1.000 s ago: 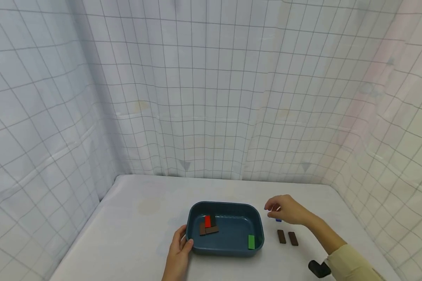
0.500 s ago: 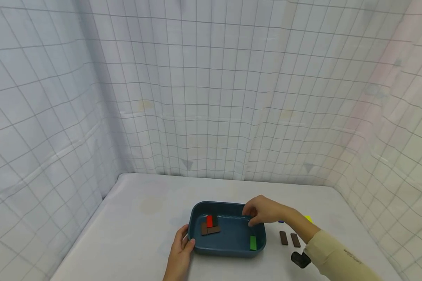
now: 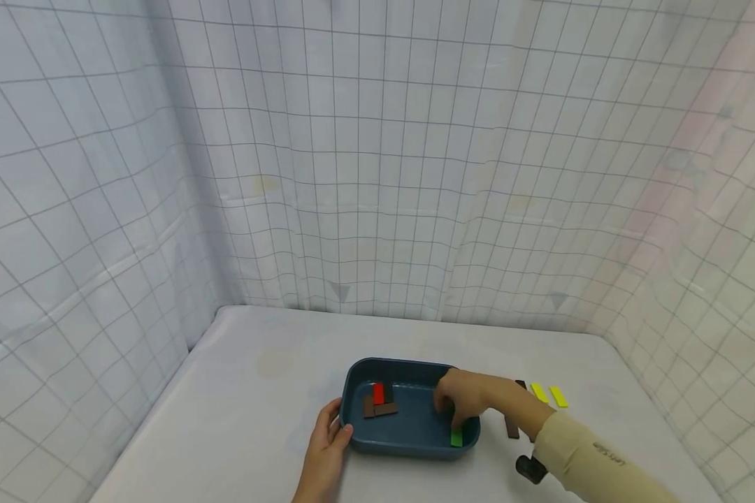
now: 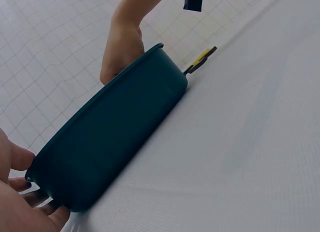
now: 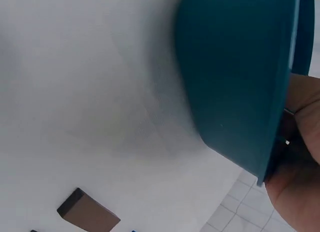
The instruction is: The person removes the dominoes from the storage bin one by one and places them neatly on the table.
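Observation:
My left hand grips the left end of a dark teal plastic tub, thumb at the rim and fingers against the outer wall. Over the tub's right end, my right hand reaches inside with bent fingers, close to a green block. Whether it pinches anything is hidden in the head view and by the wall in the left wrist view. Toward the tub's left side lie a red block, a dark block and two brown blocks.
Right of the tub, two yellow blocks and a brown block lie on the white table, partly behind the right arm. A black device sits by the right sleeve. Gridded white curtains surround the table.
The right hand has moved left from beside the tub, over its right rim, then down inside toward the green block. The left hand keeps its grip on the tub.

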`<state>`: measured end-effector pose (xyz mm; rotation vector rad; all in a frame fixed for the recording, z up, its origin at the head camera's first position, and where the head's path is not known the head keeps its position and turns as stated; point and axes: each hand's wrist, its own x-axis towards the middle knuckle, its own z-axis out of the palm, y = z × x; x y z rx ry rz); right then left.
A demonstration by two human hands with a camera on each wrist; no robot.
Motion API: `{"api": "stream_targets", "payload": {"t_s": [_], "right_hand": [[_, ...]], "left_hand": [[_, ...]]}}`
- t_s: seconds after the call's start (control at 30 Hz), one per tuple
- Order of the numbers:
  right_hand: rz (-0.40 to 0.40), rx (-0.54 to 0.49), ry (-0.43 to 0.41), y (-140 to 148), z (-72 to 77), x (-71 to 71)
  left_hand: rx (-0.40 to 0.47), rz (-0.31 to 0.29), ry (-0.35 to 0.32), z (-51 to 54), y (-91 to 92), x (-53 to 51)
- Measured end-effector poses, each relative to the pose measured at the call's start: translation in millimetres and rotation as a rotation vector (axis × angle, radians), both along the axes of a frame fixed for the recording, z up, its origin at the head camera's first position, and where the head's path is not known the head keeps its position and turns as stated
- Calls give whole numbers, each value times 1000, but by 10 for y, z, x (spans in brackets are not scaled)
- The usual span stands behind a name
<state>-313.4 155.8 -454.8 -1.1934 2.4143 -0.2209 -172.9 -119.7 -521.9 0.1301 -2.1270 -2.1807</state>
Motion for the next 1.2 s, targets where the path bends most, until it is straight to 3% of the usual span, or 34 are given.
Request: {"api": "stream_targets", "payload": {"t_s": [0.17,0.33,0.6,0.87,1.03,1.2], "right_hand": [[9,73,86,-40,-69,33],[-27,27,96,-42,-93,34],[-15,-30,128,-44,-106,48],[-1,-19,241,-39,-151,103],[-14,-73,201,-7,-189,101],[-28,-249,136,49,-211,26]], "left_hand": [[1,-5,-2,-3,-4,-2],[1,-5,-13,9,-7,-6],[11,-7,-2,12,-7,7],[8,-13,1,23,-12,2],[0,-11,8,15,-5,19],[-13,-4,0,-2,-4,-8]]}}
